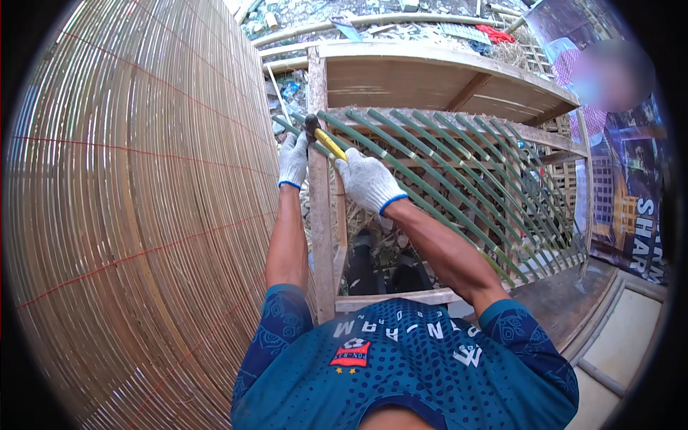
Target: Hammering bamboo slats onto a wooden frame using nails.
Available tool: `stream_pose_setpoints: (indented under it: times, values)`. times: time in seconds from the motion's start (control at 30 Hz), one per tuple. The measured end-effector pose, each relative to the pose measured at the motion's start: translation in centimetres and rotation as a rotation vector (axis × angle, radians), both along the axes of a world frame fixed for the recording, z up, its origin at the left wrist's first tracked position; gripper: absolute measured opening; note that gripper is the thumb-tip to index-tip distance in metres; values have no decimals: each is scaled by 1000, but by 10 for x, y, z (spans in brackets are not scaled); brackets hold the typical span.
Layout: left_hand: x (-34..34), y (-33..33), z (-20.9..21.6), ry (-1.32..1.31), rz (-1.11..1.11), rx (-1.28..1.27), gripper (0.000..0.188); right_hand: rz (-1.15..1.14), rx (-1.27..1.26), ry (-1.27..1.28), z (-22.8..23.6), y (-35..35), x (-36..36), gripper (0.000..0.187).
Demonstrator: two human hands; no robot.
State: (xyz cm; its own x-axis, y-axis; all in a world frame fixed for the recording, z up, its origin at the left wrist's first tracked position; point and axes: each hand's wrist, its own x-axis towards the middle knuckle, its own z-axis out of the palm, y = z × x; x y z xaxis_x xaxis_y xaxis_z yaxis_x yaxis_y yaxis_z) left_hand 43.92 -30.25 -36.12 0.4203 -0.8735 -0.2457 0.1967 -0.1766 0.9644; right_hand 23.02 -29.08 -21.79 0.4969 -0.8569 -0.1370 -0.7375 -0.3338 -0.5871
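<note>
My right hand (368,180), in a white knit glove with a blue cuff, is closed round the yellow handle of a hammer (331,145). Its dark head lies over the upright wooden post (322,236) at the frame's left side. Close beside the head, my gloved left hand (292,161) has its fingers drawn together at the post's outer edge, by the end of a green bamboo strip. Anything between those fingertips is hidden. Several green bamboo strips (412,153) run slantwise and parallel across the wooden frame (390,299).
A tall screen of thin bamboo slats (143,186) tied with red cord stands at my left. Beyond the frame are a wooden panel (387,82), bamboo poles (373,27) and scattered debris. Another person (591,79) is at the far right, near a printed banner (631,193).
</note>
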Motion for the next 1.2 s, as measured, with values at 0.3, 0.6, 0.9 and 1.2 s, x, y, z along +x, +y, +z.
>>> stream_pose_setpoints:
  times: [0.3, 0.6, 0.9, 1.2]
  values:
    - [8, 6, -12, 1, 108, 3, 31, -18, 42, -40, 1, 13, -7, 30]
    - [-14, 124, 64, 717, 297, -30, 35, -167, 351, -107, 50, 121, -152, 35]
    - [-175, 216, 155, 885, 63, 92, 52, -328, 412, -267, 72, 195, -214, 34]
    - [-330, 235, 188, 623, -246, 49, 50, -442, 103, -539, 61, 232, -250, 39]
